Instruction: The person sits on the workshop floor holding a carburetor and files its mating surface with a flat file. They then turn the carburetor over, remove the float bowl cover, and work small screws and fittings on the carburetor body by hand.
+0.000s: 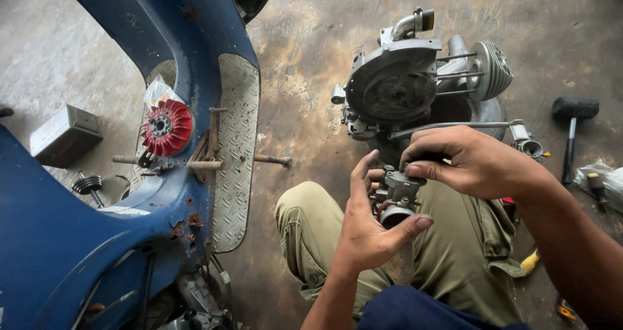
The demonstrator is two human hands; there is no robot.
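Observation:
My left hand cradles a small grey metal carburettor from below, thumb along its round lower opening. My right hand grips the top of the same part from above, fingers curled over it. Both hands hover over my knees in olive trousers. Just beyond them a grey scooter engine with a finned cylinder stands on the concrete floor, a thin metal rod running across its front.
A blue scooter body with a chequered metal footplate fills the left. On it lie a red finned flywheel and bolts. A grey metal box sits far left. A black mallet and bagged tools lie at right.

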